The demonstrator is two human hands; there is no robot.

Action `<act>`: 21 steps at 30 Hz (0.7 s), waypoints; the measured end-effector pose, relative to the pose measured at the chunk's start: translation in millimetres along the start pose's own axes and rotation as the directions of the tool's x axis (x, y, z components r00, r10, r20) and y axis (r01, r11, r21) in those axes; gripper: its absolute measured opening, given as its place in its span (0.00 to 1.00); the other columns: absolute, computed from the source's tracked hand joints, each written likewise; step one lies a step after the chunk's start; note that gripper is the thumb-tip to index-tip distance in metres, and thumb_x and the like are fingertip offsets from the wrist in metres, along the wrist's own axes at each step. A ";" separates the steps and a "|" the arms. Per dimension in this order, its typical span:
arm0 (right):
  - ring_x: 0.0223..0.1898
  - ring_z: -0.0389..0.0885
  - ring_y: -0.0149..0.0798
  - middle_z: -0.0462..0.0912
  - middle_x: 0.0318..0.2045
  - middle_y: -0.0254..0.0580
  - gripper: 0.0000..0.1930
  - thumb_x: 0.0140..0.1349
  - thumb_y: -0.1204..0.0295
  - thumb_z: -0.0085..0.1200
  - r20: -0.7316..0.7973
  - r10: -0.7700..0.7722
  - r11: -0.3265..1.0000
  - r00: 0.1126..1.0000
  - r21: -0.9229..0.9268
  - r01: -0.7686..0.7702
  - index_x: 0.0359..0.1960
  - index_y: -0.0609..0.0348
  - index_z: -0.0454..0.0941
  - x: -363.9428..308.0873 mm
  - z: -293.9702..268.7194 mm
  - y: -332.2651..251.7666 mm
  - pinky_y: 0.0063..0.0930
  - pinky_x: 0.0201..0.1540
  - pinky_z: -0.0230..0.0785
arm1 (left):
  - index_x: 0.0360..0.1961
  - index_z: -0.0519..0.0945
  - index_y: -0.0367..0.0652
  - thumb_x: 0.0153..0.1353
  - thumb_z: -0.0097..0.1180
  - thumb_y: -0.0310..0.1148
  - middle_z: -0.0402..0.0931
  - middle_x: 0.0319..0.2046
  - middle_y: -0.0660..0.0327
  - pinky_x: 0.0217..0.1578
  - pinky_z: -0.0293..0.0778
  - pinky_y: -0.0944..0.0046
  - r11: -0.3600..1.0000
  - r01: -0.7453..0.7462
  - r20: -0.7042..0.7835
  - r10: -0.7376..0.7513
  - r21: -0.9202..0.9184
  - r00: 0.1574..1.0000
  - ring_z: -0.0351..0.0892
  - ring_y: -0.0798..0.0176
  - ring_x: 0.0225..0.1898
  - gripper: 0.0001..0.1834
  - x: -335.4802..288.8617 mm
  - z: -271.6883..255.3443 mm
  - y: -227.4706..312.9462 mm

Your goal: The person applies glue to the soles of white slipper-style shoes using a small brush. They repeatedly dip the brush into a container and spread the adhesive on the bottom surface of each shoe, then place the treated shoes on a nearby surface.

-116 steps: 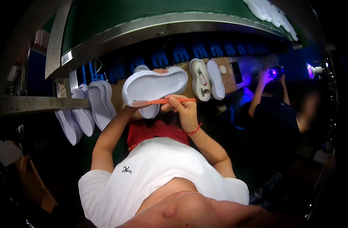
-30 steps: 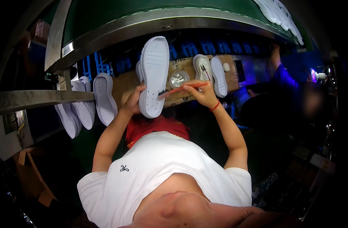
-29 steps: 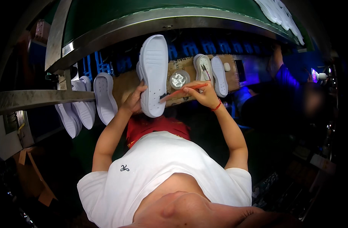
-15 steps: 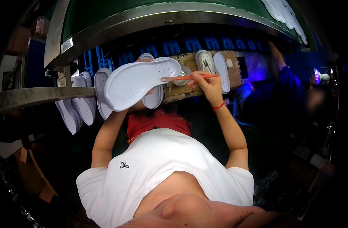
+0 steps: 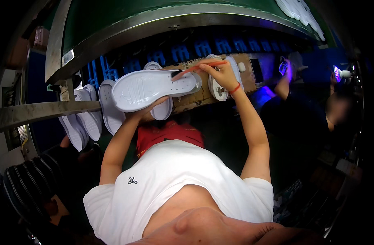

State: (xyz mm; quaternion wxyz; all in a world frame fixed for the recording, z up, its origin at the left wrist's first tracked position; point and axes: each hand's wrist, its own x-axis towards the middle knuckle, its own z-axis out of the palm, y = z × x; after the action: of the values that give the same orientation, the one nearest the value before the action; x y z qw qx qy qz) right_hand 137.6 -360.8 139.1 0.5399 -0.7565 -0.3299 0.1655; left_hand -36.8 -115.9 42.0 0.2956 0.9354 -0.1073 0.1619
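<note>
A white shoe sole (image 5: 143,87), its hollow inner face toward me, is held up by my left hand (image 5: 157,105); that hand grips its near edge, with some fingers hidden beneath. My right hand (image 5: 223,74), with a red cord at the wrist, pinches the orange handle of a flat brush (image 5: 195,66). Its dark bristles rest on the holed end of the sole, on the right. Behind that end a clear cup (image 5: 198,82) is mostly covered. More white sole pieces (image 5: 162,110) lie partly under the held one.
Several white soles (image 5: 89,110) stand at left by a metal frame bar (image 5: 44,110). On the cardboard surface (image 5: 187,102) lie more soles (image 5: 218,90) and a small white case (image 5: 241,66). A metal-edged green bench (image 5: 162,20) runs ahead. People sit at right and left; a lamp (image 5: 341,74) glows violet.
The brush has swung up and its bristles now press on the sole's holed end. The sole has turned flatter and shifted slightly right. At left, a person in stripes has come into view.
</note>
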 end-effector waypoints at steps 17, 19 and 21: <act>0.20 0.76 0.26 0.84 0.26 0.46 0.12 0.67 0.69 0.49 -0.452 0.295 0.848 0.842 0.530 -0.012 0.37 0.67 0.78 -87.2 62.8 -76.5 0.14 0.19 0.61 | 0.64 0.62 0.42 0.45 0.70 0.34 0.64 0.61 0.56 0.62 0.60 0.61 0.525 -0.077 0.049 0.222 -0.848 0.974 0.64 0.60 0.62 0.44 97.5 15.1 18.2; 0.19 0.74 0.25 0.81 0.22 0.40 0.11 0.67 0.67 0.49 -0.788 0.255 0.873 0.561 0.437 0.218 0.39 0.63 0.77 -107.9 27.9 -68.0 0.13 0.20 0.60 | 0.64 0.62 0.41 0.45 0.70 0.33 0.64 0.62 0.56 0.62 0.61 0.61 0.648 -0.146 0.103 0.331 -0.748 0.938 0.64 0.60 0.62 0.44 147.4 24.2 14.3; 0.23 0.75 0.27 0.79 0.22 0.39 0.11 0.67 0.68 0.48 -0.904 0.283 0.783 0.320 0.410 0.468 0.42 0.63 0.75 -136.5 -17.8 -64.5 0.16 0.25 0.64 | 0.60 0.66 0.39 0.47 0.61 0.29 0.67 0.58 0.57 0.56 0.66 0.59 0.443 0.093 0.234 0.275 -0.892 0.932 0.69 0.61 0.55 0.35 227.6 8.5 46.9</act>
State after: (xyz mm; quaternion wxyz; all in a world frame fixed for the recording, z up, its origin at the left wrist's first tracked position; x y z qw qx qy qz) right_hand 28.4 -453.0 190.9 0.8487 -0.4645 0.0737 -0.2420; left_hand 161.7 -182.4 143.1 0.7088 0.6449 -0.2773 -0.0698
